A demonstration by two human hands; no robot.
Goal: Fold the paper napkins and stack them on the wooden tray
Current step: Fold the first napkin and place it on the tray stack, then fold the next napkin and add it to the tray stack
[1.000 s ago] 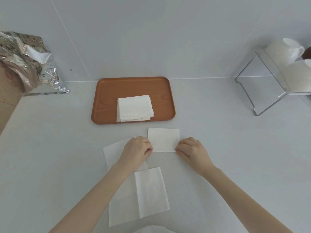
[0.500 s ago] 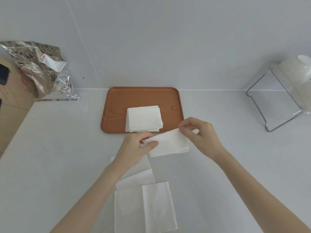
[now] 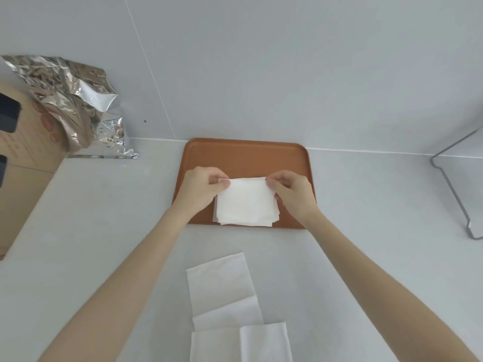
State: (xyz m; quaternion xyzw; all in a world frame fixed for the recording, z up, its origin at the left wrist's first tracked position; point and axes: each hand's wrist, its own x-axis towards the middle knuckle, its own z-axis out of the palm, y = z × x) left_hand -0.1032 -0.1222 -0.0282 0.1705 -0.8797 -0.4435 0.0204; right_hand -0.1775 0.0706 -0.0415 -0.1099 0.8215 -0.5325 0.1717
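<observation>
Here the left hand [image 3: 201, 190] and the right hand [image 3: 294, 194] each pinch a far corner of a folded napkin [image 3: 247, 199], thumb and fingertips closed on the paper. The left fingers [image 3: 222, 182] grip the far left corner, and the right fingers [image 3: 271, 182] grip the far right one. Between the two grips the napkin's far edge runs nearly straight, and from there the sheet slopes toward the person over the stack [image 3: 222, 221] of folded napkins, whose edges peek out just below and beside it. Whether the held napkin already lies flat on the stack cannot be told. The stack sits on the near half of the tray [image 3: 245, 155], under and between the hands, and the bare wood shows beyond the fingertips. Well behind the wrists, toward the person, loose napkins [image 3: 222, 286] lie overlapping on the counter [image 3: 104, 218]. Far off to the left of the left fingers stands a crumpled foil bag [image 3: 75, 105] against a cardboard box [image 3: 23, 163], and far to the right of the right fingers is a wire rack [image 3: 453, 189].
</observation>
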